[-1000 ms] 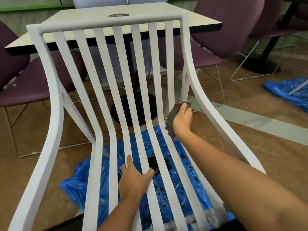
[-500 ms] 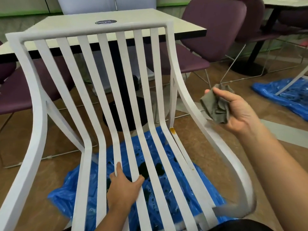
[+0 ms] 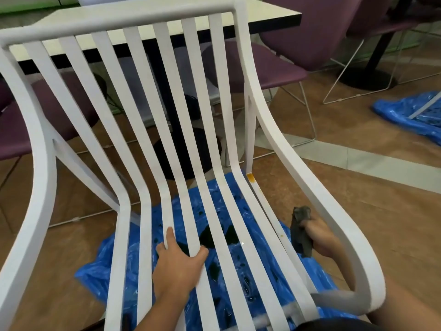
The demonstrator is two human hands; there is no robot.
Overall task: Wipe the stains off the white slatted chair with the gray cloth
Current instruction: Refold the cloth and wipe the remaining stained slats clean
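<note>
The white slatted chair (image 3: 167, 130) fills the view, its back tilted away from me. An orange stain (image 3: 250, 176) marks the rightmost thin slat at the bend, with a small orange fleck lower on the same slat. My left hand (image 3: 177, 261) rests flat on the middle seat slats, fingers spread. My right hand (image 3: 321, 237) sits between the rightmost slat and the chair's right side rail, partly hidden behind that rail. It is closed on the bunched gray cloth (image 3: 301, 231), which hangs just right of the stained slat.
A blue plastic sheet (image 3: 229, 263) lies on the brown floor under the chair. A cream table (image 3: 262, 15) with a black pedestal stands behind, with purple chairs (image 3: 274, 65) around it. More blue plastic (image 3: 410, 113) lies at the right.
My right hand lifted the cloth off the slat bend, swung out to the right, then came down inside the right rail lower on the seat. The orange stain is now uncovered. The left hand stayed put.
</note>
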